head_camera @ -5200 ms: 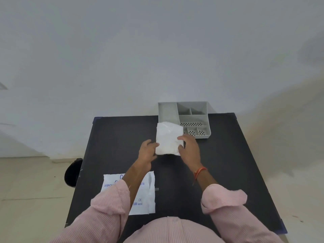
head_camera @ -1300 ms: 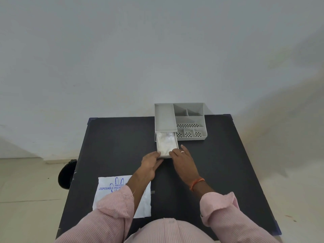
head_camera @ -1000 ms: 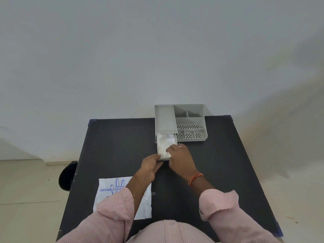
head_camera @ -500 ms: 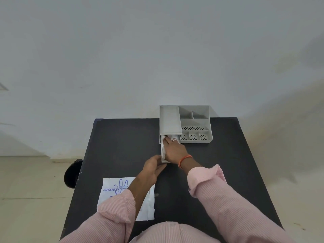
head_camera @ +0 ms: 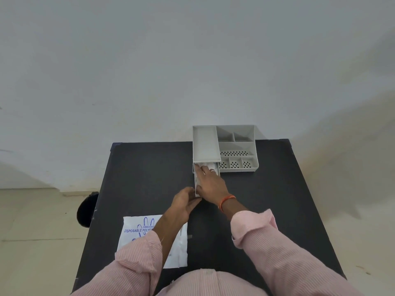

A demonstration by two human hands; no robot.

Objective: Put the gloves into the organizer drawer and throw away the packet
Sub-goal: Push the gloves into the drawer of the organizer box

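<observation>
A grey organizer (head_camera: pixel 235 146) stands at the far edge of the black table (head_camera: pixel 139 178). Its drawer (head_camera: pixel 195 184) is pulled out toward me at the lower left. White gloves (head_camera: pixel 211 165) lie inside the drawer, mostly hidden. My right hand (head_camera: pixel 210 183) lies flat in the drawer, fingers pressed on the gloves and reaching under the organizer's top. My left hand (head_camera: pixel 184 201) grips the drawer's front end. The white packet (head_camera: pixel 136 229) with blue print lies flat near the table's front left, partly under my left forearm.
A dark round object (head_camera: pixel 85 210) sits on the floor left of the table. The organizer has several small compartments (head_camera: pixel 235 164), some perforated, on its right side. A white wall rises right behind the table.
The folded gloves went from my hands into the pulled-out drawer. Over the last second my right hand slid forward over them, deeper into the drawer. The left hand stayed at the drawer front.
</observation>
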